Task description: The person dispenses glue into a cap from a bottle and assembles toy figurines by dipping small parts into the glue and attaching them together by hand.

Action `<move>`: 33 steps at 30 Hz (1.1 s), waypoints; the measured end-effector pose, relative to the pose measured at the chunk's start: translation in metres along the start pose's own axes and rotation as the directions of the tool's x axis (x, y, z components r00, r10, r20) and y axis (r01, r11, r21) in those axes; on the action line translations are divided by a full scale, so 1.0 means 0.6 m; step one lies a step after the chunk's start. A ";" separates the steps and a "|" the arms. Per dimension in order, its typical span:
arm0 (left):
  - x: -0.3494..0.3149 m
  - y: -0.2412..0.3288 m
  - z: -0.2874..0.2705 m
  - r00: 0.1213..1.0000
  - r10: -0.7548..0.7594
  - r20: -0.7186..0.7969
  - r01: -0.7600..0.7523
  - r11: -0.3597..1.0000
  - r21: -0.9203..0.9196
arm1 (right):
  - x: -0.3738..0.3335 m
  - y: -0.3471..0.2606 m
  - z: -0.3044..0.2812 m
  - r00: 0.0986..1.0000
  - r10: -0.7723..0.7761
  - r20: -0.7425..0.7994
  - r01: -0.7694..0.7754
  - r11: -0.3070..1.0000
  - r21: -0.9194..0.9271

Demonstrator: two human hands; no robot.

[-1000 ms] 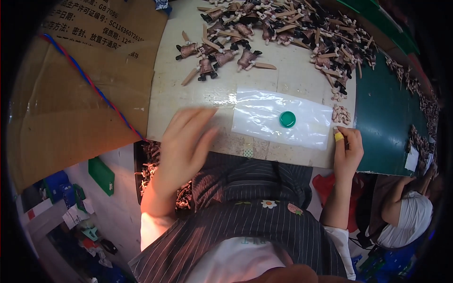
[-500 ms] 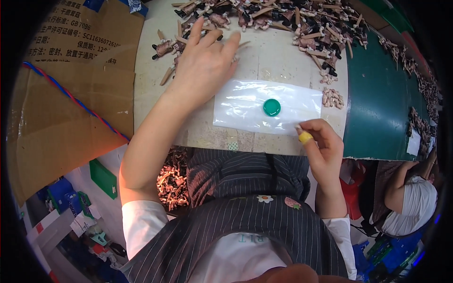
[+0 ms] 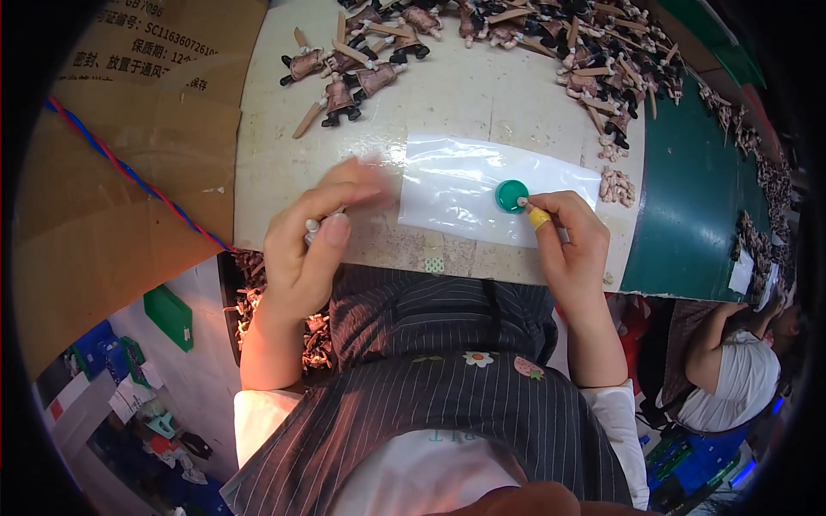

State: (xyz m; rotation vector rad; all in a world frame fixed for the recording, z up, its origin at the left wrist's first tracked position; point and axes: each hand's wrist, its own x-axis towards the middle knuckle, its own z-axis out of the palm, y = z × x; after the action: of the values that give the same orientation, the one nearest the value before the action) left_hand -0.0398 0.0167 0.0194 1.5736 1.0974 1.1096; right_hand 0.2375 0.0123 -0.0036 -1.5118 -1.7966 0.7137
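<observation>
Above the clear plastic sheet [image 3: 456, 185], which lies flat on the pale tabletop [image 3: 301, 163], the right hand [image 3: 575, 245] pinches a tiny whitish bit [image 3: 522, 201] between thumb and forefinger, right at the near right edge of a round green cap [image 3: 509, 194]; whether the bit touches the cap I cannot tell. A yellow wrap [image 3: 539, 217] circles the thumb. The cap rests on the sheet, right of its middle.

To the left of the sheet, the left hand [image 3: 311, 236] is half curled, and a pale piece [image 3: 311, 227] is held between its thumb and fingers. Its fingertips are blurred, and most of what it holds is hidden.

Just beyond the sheet's right end sits a small heap of pinkish-white pieces [image 3: 617, 187]. Farther back lie figurines [image 3: 375, 79] in brownish tunics and black boots, several with tan, blade-shaped parts [image 3: 308, 119]; they lie denser toward the right. A cardboard box [image 3: 146, 163] stands at the left, crossed by a twisted red-and-blue cord [image 3: 129, 172]. Beyond the green surface [image 3: 680, 198] at the right, a co-worker's white sleeve [image 3: 740, 383] shows.
</observation>
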 end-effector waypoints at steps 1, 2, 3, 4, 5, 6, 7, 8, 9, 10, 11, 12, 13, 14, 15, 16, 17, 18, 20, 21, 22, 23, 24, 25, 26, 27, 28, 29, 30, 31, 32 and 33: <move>-0.002 -0.007 -0.001 1.000 -0.004 -0.006 0.004 1.000 -0.003 | 0.002 -0.003 0.001 1.000 -0.007 0.003 0.007 1.000 -0.018; -0.004 -0.015 -0.002 0.997 -0.001 0.081 0.012 0.990 -0.144 | 0.004 -0.005 0.001 1.000 -0.008 0.010 0.008 1.000 -0.020; -0.006 -0.023 -0.001 0.986 0.017 0.168 0.031 0.959 -0.283 | 0.004 -0.007 0.002 1.000 -0.018 0.012 0.018 0.999 -0.040; -0.010 -0.025 0.004 0.989 0.001 0.149 0.045 0.952 -0.301 | 0.004 -0.008 0.002 1.000 -0.028 0.014 0.029 0.998 -0.059; -0.010 -0.020 0.006 0.989 0.000 0.146 0.045 0.951 -0.305 | 0.004 -0.010 0.002 0.999 -0.028 0.018 0.029 0.998 -0.062; -0.008 -0.011 0.008 0.987 -0.066 0.146 0.115 0.926 -0.359 | 0.004 -0.009 0.003 1.000 -0.025 0.012 0.026 0.998 -0.065; -0.006 -0.004 0.010 0.980 -0.130 0.150 0.182 0.893 -0.411 | 0.003 -0.008 0.004 1.000 -0.023 0.005 0.023 0.998 -0.066; -0.007 -0.001 0.011 0.980 -0.131 0.148 0.181 0.894 -0.410 | 0.004 -0.008 0.004 1.000 -0.024 0.006 0.025 0.998 -0.065; -0.008 0.002 0.012 0.977 -0.148 0.152 0.188 0.939 -0.289 | 0.004 -0.008 0.004 0.999 -0.031 0.012 0.031 0.997 -0.065; -0.009 0.006 0.012 0.974 -0.166 0.154 0.191 0.968 -0.162 | 0.004 -0.009 0.003 0.999 -0.037 0.016 0.038 0.997 -0.065; -0.008 0.013 0.011 0.974 -0.164 0.154 0.189 0.969 -0.159 | 0.004 -0.010 0.002 0.999 -0.039 0.013 0.040 0.997 -0.062; -0.007 0.021 0.009 0.968 -0.150 0.201 0.154 0.988 -0.001 | 0.004 -0.011 0.000 1.000 -0.014 0.002 0.014 0.999 -0.035; -0.006 0.027 0.008 0.958 -0.143 0.249 0.106 0.982 0.155 | 0.002 -0.012 -0.002 1.000 0.012 -0.010 -0.012 1.000 -0.007; -0.001 0.029 0.007 0.954 -0.112 0.277 0.062 0.981 0.183 | -0.001 -0.012 -0.005 1.000 0.011 -0.016 -0.011 1.000 -0.003; -0.004 0.031 0.009 0.955 -0.114 0.273 0.061 0.979 0.194 | -0.004 -0.013 -0.008 0.999 0.043 -0.026 -0.039 0.990 0.135; -0.007 0.030 0.016 0.950 -0.163 0.268 0.142 0.985 0.095 | -0.008 -0.016 -0.011 0.997 0.077 -0.032 -0.065 0.960 0.271; -0.009 0.029 0.026 0.940 -0.211 0.267 0.220 0.975 -0.004 | -0.013 -0.022 -0.014 0.997 0.072 -0.034 -0.059 0.958 0.281; -0.013 0.028 0.043 0.935 -0.241 0.261 0.276 0.955 -0.106 | -0.020 -0.028 -0.015 0.991 0.131 -0.003 -0.115 0.882 0.457; -0.014 0.027 0.067 0.958 -0.144 0.249 0.162 0.985 -0.054 | -0.025 -0.047 -0.023 0.982 0.135 0.136 -0.191 0.700 0.688; -0.014 0.023 0.078 0.968 -0.042 0.246 0.047 0.999 -0.015 | -0.030 -0.050 -0.022 0.983 0.134 0.126 -0.184 0.697 0.693; -0.019 0.019 0.085 0.968 -0.059 0.244 0.086 0.991 -0.103 | -0.033 -0.055 -0.019 0.983 0.106 0.149 -0.182 0.642 0.745; -0.019 0.022 0.090 0.966 -0.054 0.251 0.081 0.992 -0.098 | -0.036 -0.059 -0.015 0.983 0.075 0.171 -0.182 0.583 0.792; -0.018 0.023 0.095 0.974 -0.035 0.225 0.055 0.995 -0.080 | -0.038 -0.061 -0.013 0.988 0.043 0.151 -0.147 0.601 0.786; -0.018 0.024 0.098 0.980 -0.016 0.199 0.029 0.998 -0.062 | -0.040 -0.060 -0.013 0.989 0.045 0.144 -0.142 0.601 0.787; -0.017 0.022 0.099 0.979 -0.013 0.204 0.026 0.998 -0.062 | -0.042 -0.058 -0.012 0.991 0.023 0.129 -0.115 0.628 0.770; -0.018 0.020 0.099 0.975 -0.012 0.223 0.025 0.998 -0.057 | -0.044 -0.056 -0.011 0.993 0.001 0.116 -0.088 0.654 0.752; -0.019 0.017 0.100 0.970 -0.013 0.242 0.026 0.998 -0.052 | -0.047 -0.054 -0.010 0.994 0.002 0.113 -0.087 0.654 0.752; -0.023 0.015 0.105 0.969 -0.011 0.245 0.025 0.998 -0.053 | -0.049 -0.051 -0.008 0.993 -0.022 0.116 -0.069 0.689 0.722; -0.031 0.016 0.112 0.980 -0.065 0.189 0.091 0.987 -0.134 | -0.049 -0.050 -0.007 0.991 -0.048 0.122 -0.051 0.720 0.692; -0.036 0.014 0.116 0.983 -0.124 0.137 0.152 0.964 -0.218 | -0.049 -0.051 -0.006 0.991 -0.048 0.123 -0.051 0.719 0.693; -0.038 0.009 0.116 0.983 -0.125 0.136 0.153 0.964 -0.217 | -0.049 -0.052 -0.005 0.991 -0.041 0.129 -0.060 0.720 0.691; -0.040 0.001 0.115 0.982 -0.124 0.140 0.157 0.953 -0.259 | -0.049 -0.052 -0.003 0.990 -0.032 0.134 -0.070 0.722 0.688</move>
State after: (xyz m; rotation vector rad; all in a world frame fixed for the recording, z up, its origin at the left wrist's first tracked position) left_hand 0.0222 -0.0186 0.0022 1.3111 0.9193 1.0055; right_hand 0.2226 -0.0220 0.0174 -0.9750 -1.3504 1.3512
